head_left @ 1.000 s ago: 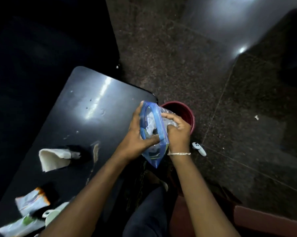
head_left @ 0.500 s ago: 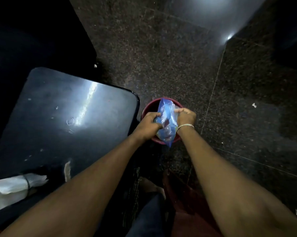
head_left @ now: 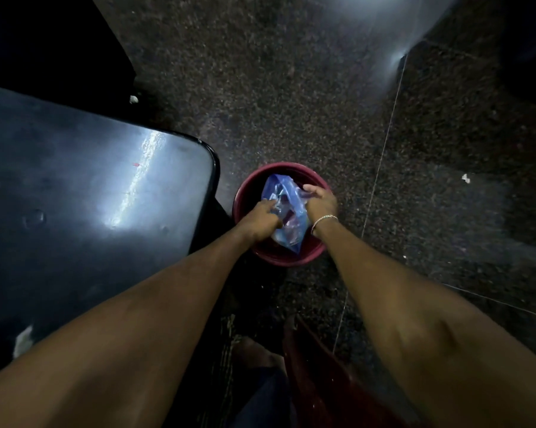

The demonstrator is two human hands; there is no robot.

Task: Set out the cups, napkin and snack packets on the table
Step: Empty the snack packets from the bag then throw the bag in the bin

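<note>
Both my hands hold a clear, blue-edged plastic bag (head_left: 283, 208) inside a dark red bucket (head_left: 245, 193) that stands on the floor right of the table. My left hand (head_left: 262, 220) grips the bag's left side, and my right hand (head_left: 320, 203), with a bracelet at the wrist, grips its right side. The bag is crumpled and what it holds is too blurred to tell. The black table (head_left: 75, 196) lies to the left. A white scrap (head_left: 23, 339), probably the napkin's end, shows at its near edge beside my left forearm.
The floor (head_left: 291, 103) is dark speckled stone with thin joint lines. A small white scrap (head_left: 465, 178) lies on it to the right. A dark block (head_left: 60, 50) stands beyond the table's far edge. My leg and a dark red seat edge (head_left: 316, 366) are below.
My hands have carried the bag from beside the table down into the red bucket. The view has swung right, so the napkin, packets and cup on the table have left the frame.
</note>
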